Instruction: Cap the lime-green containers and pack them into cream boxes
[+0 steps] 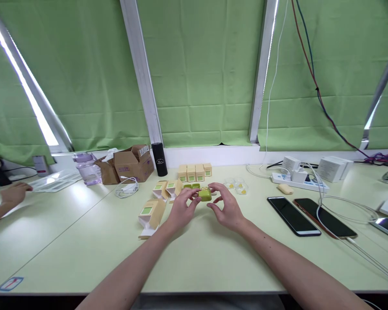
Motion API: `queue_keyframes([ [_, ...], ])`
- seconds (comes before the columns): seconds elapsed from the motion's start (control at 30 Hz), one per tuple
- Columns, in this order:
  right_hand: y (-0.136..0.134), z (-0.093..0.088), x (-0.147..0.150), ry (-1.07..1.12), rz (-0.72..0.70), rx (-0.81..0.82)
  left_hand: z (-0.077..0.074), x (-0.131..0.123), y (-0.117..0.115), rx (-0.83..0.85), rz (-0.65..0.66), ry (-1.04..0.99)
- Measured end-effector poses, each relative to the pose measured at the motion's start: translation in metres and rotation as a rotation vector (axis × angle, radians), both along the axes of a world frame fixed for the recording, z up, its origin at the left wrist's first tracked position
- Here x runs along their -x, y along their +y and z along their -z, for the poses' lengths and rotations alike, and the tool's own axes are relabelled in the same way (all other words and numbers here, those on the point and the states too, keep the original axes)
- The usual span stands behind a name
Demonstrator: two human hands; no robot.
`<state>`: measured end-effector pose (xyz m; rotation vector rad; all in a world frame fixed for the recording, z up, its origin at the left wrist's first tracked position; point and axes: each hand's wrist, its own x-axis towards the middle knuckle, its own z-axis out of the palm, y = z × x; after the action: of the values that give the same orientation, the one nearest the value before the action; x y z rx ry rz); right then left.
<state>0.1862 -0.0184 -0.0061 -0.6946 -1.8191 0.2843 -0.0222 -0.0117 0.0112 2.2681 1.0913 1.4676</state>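
Note:
Pinched at its left side, a small olive-green case (204,195), shaped like an earbud charging case, is in my left hand (183,207) above the table. Just to the right of the case, my right hand (226,207) has thumb and fingers curved apart, its index fingertip close to the case's upper edge. Behind my left fingers lie other green pieces (191,186), partly hidden. To the left are opened small cardboard boxes (152,212) with green labels and white flaps. Several closed boxes of the same kind (191,173) stand in a row behind.
Clear round pieces with yellow marks (236,185) lie right of my hands. Farther right are phones (293,216), a power strip (299,181) and loose cables. A black bottle (159,159), a carton (134,163) and a purple jug (88,168) stand at back left. Another person's hand (14,193) is far left.

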Motion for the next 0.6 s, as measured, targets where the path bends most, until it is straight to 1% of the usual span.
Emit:
queue_keyframes([
  [0.2,0.001,0.001,0.000,0.001,-0.008,0.002,0.001,-0.001,0.001,0.080,-0.029,-0.022],
  [0.43,0.001,0.002,0.001,-0.010,-0.025,-0.005,-0.007,-0.004,-0.003,0.138,-0.046,-0.044],
  [0.6,0.000,0.001,0.001,-0.025,-0.035,-0.011,-0.010,-0.007,-0.006,0.193,-0.058,-0.008],
])
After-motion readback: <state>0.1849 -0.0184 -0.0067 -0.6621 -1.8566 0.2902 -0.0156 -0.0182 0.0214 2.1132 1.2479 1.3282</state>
